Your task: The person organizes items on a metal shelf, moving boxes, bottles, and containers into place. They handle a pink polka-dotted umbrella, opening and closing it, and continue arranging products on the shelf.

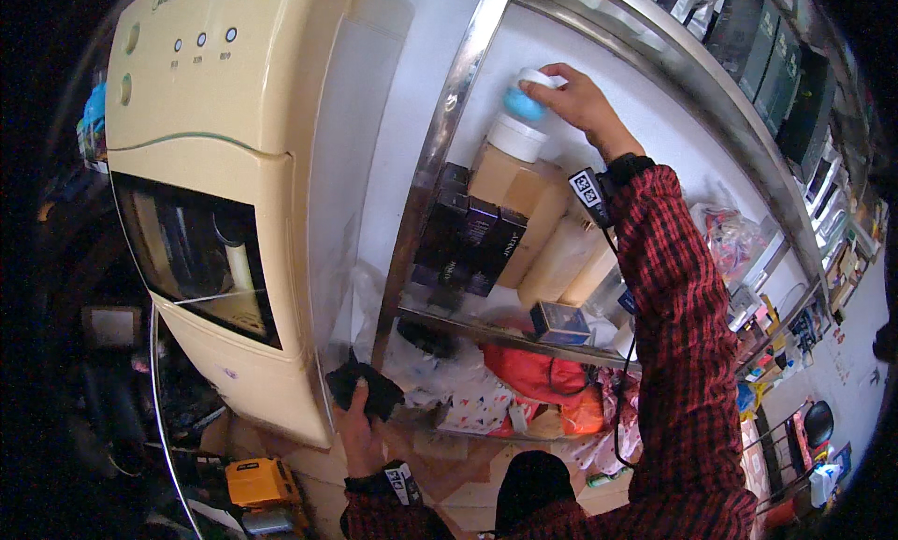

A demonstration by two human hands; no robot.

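Note:
My right hand grips the white lid of a small jar with a light-blue body. Just below that jar is a white round tub, seated on top of a cardboard box; whether the two touch, I cannot tell. Low beside the shelf post, my left hand holds a bunched black cloth, thumb lying across it. Dark printed boxes are stacked in front of the cardboard. A small blue box rests at the shelf's front edge.
A cream water dispenser stands left of the metal shelf post. Under the shelf lie a red bag and other bags. Dark boxes fill the upper shelf. An orange case sits low at left.

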